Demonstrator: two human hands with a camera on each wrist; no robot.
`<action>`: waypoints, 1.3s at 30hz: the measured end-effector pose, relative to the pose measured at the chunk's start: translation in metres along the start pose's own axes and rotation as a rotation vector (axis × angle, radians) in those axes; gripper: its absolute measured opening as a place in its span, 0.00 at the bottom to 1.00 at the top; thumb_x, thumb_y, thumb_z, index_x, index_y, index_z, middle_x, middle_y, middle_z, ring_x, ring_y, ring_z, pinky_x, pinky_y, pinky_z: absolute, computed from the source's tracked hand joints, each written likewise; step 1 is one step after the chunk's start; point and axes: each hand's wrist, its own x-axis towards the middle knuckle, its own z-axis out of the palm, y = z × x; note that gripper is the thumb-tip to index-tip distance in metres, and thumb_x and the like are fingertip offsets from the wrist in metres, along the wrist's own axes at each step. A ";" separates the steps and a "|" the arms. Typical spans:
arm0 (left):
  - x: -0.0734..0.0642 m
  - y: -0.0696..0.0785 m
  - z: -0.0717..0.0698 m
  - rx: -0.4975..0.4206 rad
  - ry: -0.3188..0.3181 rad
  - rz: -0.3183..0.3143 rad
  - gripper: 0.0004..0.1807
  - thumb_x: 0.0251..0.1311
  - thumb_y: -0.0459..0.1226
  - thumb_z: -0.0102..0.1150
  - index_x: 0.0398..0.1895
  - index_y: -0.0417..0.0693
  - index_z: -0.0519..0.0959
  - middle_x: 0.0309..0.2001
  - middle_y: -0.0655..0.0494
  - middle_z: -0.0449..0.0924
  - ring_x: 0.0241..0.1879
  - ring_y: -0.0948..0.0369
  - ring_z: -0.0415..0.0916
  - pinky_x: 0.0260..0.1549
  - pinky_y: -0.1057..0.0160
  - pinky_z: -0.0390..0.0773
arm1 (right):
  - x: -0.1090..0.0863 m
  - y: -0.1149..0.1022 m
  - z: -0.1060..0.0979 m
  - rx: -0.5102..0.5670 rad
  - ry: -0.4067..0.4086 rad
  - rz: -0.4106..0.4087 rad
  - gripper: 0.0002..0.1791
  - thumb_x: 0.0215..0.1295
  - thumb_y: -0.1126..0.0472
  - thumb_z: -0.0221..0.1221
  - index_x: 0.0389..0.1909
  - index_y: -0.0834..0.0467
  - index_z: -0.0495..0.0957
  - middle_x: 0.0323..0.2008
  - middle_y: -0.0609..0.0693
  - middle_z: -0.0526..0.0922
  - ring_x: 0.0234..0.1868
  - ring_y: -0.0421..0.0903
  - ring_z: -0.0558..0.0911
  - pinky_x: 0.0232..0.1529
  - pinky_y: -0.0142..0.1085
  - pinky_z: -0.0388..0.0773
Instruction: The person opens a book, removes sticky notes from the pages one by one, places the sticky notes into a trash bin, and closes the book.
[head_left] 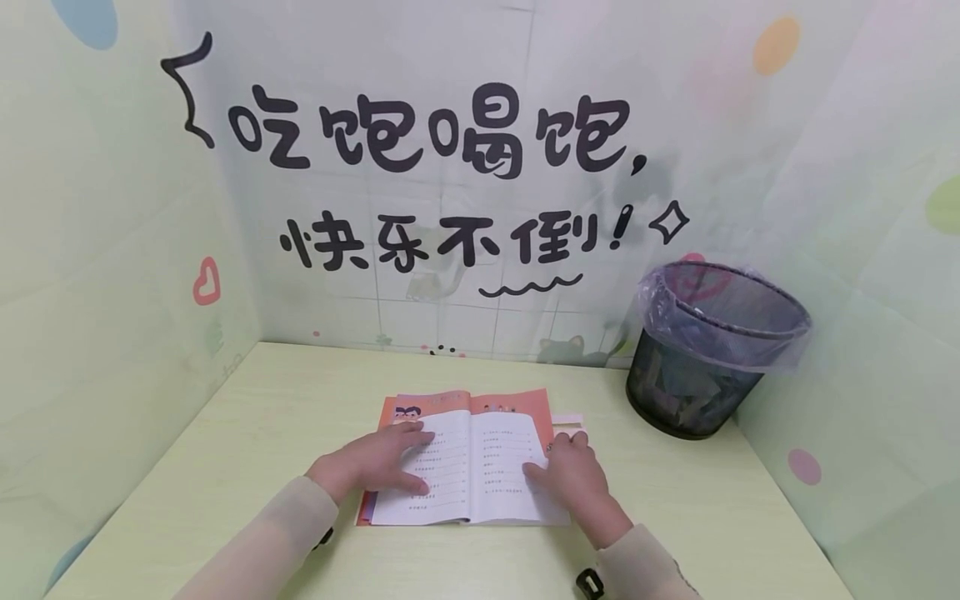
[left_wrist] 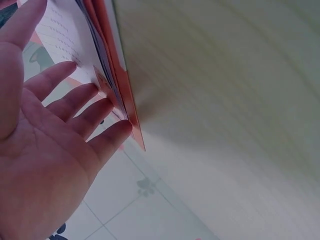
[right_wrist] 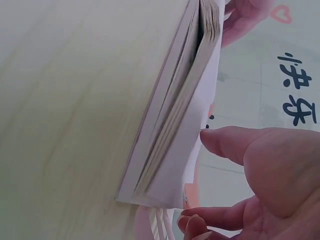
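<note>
An open book (head_left: 491,508) with orange-topped white pages and lines of printed text lies on the table. Flat across its left page rests my left hand (head_left: 378,458), fingers spread; in the left wrist view those fingers (left_wrist: 75,102) reach over the page's outer edge. My right hand (head_left: 576,475) is at the book's right edge. Its thumb (right_wrist: 225,140) touches the right page, while the other fingers bend beside the edge, apart from the thumb. From under the right side sticks out a pale pink, striped piece (right_wrist: 159,225), mostly hidden.
A black mesh wastebasket (head_left: 693,375) lined with a translucent purple bag stands at the back right of the pale wooden table (head_left: 225,467). Printed wall sheets (head_left: 465,325) with large black lettering enclose the back and both sides.
</note>
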 end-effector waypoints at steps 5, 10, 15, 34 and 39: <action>-0.002 -0.001 -0.002 -0.025 0.020 0.000 0.49 0.55 0.54 0.84 0.80 0.53 0.75 0.85 0.45 0.64 0.85 0.40 0.61 0.81 0.32 0.65 | -0.002 0.001 -0.005 0.053 0.000 -0.010 0.31 0.68 0.45 0.71 0.53 0.69 0.79 0.52 0.66 0.76 0.48 0.59 0.77 0.49 0.52 0.84; -0.005 -0.004 -0.006 -0.035 0.060 0.050 0.46 0.58 0.52 0.83 0.78 0.50 0.77 0.85 0.44 0.65 0.84 0.39 0.62 0.81 0.34 0.67 | -0.002 0.002 -0.013 0.193 0.023 -0.032 0.30 0.74 0.47 0.67 0.61 0.68 0.79 0.62 0.67 0.77 0.60 0.63 0.77 0.61 0.57 0.83; -0.008 -0.010 -0.013 -0.014 0.092 0.078 0.43 0.61 0.51 0.81 0.77 0.45 0.77 0.84 0.42 0.65 0.84 0.38 0.61 0.80 0.35 0.67 | 0.002 0.001 -0.018 0.407 0.003 -0.038 0.29 0.78 0.48 0.62 0.68 0.65 0.77 0.58 0.60 0.82 0.54 0.55 0.81 0.57 0.51 0.84; -0.019 -0.028 -0.018 0.050 0.137 0.062 0.36 0.65 0.48 0.78 0.74 0.46 0.80 0.79 0.38 0.71 0.80 0.35 0.66 0.77 0.33 0.71 | 0.002 -0.009 -0.010 0.863 -0.286 -0.277 0.36 0.92 0.40 0.35 0.70 0.63 0.80 0.55 0.57 0.87 0.50 0.47 0.84 0.49 0.38 0.84; -0.021 -0.030 -0.016 0.044 0.129 0.029 0.37 0.64 0.48 0.78 0.75 0.47 0.80 0.79 0.39 0.72 0.79 0.36 0.67 0.77 0.33 0.71 | -0.005 -0.015 0.005 0.714 -0.331 -0.352 0.27 0.89 0.49 0.45 0.75 0.58 0.77 0.62 0.58 0.87 0.48 0.46 0.85 0.45 0.39 0.85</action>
